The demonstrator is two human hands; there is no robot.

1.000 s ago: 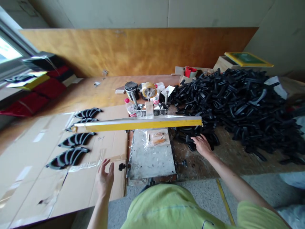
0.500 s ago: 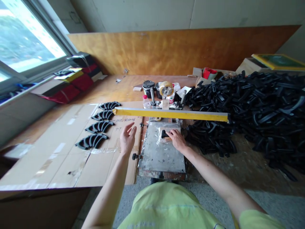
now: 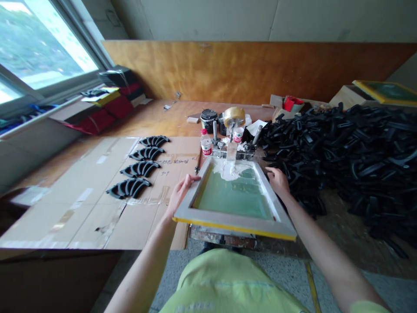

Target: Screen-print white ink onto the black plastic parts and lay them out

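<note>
Screen frame (image 3: 234,226) lay lowered over the metal base, green mesh inside, white paste at its far end. Left hand (image 3: 181,191) at frame's left side, fingers bent against the edge; how firmly gripped, could not tell. Right hand (image 3: 279,181) beside the right edge, fingers partly curled; hold unclear. Black parts (image 3: 130,188) sat in rows, left; black pile (image 3: 352,152), right. Farther: bottle (image 3: 206,142), tape roll (image 3: 233,116).

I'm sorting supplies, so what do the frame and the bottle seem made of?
Frame: probably metal, matte; it looks flat and grey, though the yellow edge hides what's beneath.
Bottle: likely clear, glossy plastic; it's see-through, with a red cap.
</note>
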